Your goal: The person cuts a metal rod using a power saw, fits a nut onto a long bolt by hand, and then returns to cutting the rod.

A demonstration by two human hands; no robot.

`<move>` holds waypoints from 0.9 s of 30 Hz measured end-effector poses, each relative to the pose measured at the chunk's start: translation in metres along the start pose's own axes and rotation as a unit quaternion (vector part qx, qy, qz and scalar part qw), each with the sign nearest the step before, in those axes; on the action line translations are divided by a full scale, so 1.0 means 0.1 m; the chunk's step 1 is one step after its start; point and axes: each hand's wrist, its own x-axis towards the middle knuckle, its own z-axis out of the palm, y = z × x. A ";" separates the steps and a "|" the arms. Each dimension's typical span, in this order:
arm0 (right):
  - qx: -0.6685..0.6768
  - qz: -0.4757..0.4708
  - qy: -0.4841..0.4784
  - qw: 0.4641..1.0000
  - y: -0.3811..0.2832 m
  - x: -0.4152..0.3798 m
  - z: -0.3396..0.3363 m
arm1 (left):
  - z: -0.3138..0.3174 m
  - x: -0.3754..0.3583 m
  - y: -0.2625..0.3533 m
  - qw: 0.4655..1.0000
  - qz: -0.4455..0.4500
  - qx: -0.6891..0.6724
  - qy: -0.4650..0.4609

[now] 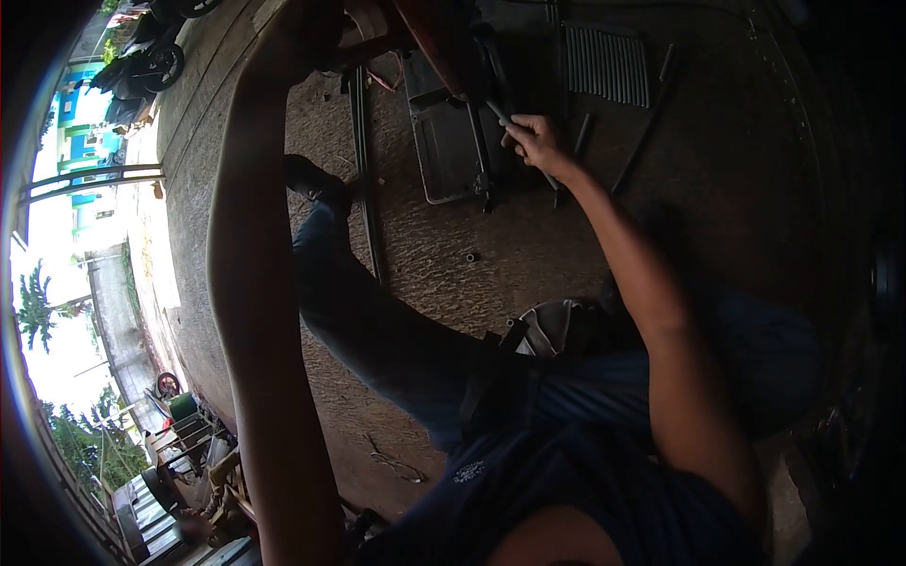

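My right hand (536, 144) is closed around a thin grey metal rod (500, 113), which points up toward a red-bodied machine (429, 42) with a dark metal base (445, 146). The base looks like that of a cut-off saw. At the top edge, my left hand (319, 42) is beside the machine's upper part; deep shadow hides its fingers. Right of my right hand, a short dark rod (583, 137) lies on the floor. Beyond it, several short grey rods (607, 64) lie side by side in a neat row.
A long thin rod (646, 118) lies at the right, and long bars (366, 179) run along the floor at the left. A small metal ring (470, 257) is on the ground near my leg (377, 330). Motorcycles (146, 71) stand at the far left.
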 end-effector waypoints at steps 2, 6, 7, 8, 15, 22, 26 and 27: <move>0.022 0.020 -0.023 0.999 -0.02 0.01 -0.01 | -0.21 0.03 -0.25 0.983 -0.063 -0.172 -0.004; 0.031 0.019 0.005 0.999 -0.15 -0.05 0.05 | -0.34 0.15 -0.44 0.994 0.021 0.082 -0.070; 0.038 0.004 0.045 0.998 -0.20 -0.10 0.08 | -0.25 0.12 -0.34 0.998 -0.043 -0.048 -0.013; 0.038 0.004 0.045 0.998 -0.24 -0.11 0.08 | -0.15 0.09 -0.23 0.977 -0.107 -0.177 0.045; -0.017 -0.034 0.012 0.999 -0.07 -0.03 0.01 | -0.32 0.16 -0.38 0.966 0.048 0.239 -0.091; -0.013 -0.016 0.015 1.000 0.03 0.04 -0.04 | -0.11 0.06 -0.12 0.973 -0.154 -0.170 0.029; 0.023 -0.054 0.002 0.998 0.06 0.07 -0.02 | 0.24 -0.15 0.33 0.997 0.061 0.027 -0.025; 0.037 -0.058 0.018 0.997 0.00 0.01 0.03 | 0.18 -0.13 0.27 0.997 0.061 0.027 -0.025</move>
